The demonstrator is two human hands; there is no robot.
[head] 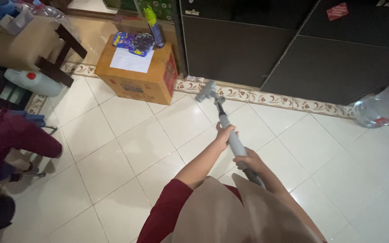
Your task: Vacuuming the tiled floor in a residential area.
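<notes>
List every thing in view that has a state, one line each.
left hand: gripping the vacuum wand
right hand: gripping the wand lower down
vacuum nozzle: at the wall's base
cardboard box: closed, items on top
water jug: lying on its side

The person has 2 bare hands, the left hand (223, 133) and the right hand (250, 160). Both arms are bare from the wrist up to about the elbow. A dark red sleeve (165, 211) covers the upper part of the left arm. It looks soft and plain, with no pattern. A big light brown cloth (230, 216) hangs down over the chest. It is smooth, has a few soft folds, and splits into 2 flaps near the top.
</notes>
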